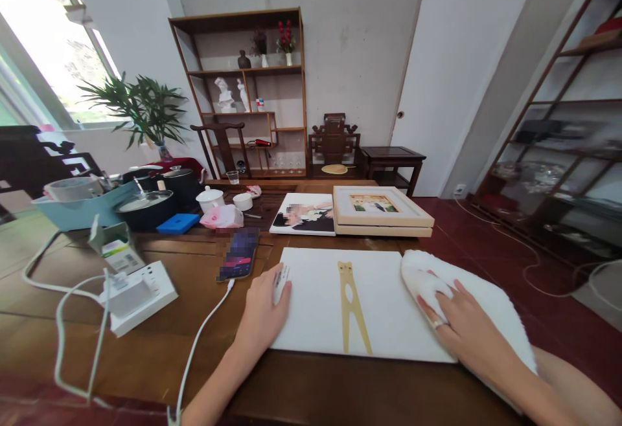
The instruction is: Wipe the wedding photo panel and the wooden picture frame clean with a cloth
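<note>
A white rectangular panel lies flat on the wooden table in front of me. Along its middle runs a flat tan piece with a cat-like face, an oval hole and two long legs; whether it is fixed there I cannot tell. My left hand grips the panel's left edge, thumb on top, beside a small printed label. A fluffy white cloth spreads over the panel's right edge. Fingers bent, my right hand bunches part of this cloth near the panel's upper right.
Beyond the panel lie a photo print and stacked frames. Left of it are a phone on a white cable, a white power strip, an opened small box, pots and a blue basket.
</note>
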{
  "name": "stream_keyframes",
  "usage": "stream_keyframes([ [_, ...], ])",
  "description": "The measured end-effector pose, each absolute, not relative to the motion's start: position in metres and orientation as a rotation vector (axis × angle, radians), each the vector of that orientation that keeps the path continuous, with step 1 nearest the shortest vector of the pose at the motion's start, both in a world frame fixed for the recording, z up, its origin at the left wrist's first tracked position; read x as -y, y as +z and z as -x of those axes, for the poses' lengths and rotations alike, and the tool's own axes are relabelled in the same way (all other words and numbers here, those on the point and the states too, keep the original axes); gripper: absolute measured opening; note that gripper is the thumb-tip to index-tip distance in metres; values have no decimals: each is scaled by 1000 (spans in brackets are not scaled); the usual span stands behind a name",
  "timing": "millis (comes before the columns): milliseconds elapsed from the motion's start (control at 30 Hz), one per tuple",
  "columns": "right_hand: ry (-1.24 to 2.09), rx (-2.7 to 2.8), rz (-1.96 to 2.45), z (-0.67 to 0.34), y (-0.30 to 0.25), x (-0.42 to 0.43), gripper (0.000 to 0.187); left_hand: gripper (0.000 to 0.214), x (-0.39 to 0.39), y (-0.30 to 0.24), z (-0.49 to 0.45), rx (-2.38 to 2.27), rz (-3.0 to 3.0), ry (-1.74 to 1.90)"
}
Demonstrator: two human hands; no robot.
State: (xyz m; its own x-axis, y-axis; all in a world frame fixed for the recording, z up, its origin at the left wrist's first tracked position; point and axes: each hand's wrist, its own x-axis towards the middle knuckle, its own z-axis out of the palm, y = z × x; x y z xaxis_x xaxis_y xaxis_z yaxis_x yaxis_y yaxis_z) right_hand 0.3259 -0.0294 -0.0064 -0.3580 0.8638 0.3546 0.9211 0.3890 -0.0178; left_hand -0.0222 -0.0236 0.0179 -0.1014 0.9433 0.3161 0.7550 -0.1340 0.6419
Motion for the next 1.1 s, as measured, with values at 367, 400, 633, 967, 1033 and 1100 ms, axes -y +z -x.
stream_keyframes([
  [367,-297,2325,1529,-322,-12,27,23,36,23,46,31,-1323,-1003,1196],
  [400,-308,2329,1532,-322,-12,27,23,35,23,48,32,-1298,-918,1218],
  [633,-364,2350,1574,-317,-7,29,25,31,22,59,39,-1167,-495,1348],
  [967,-183,2575,1201,-247,24,67,36,50,30,68,41,-1008,-406,1356],
  [1033,-147,2616,1213,-236,25,70,33,50,31,67,40,-1013,-403,1363],
  [1100,-150,2622,1245,-231,24,69,25,50,34,67,39,-1013,-417,1373],
])
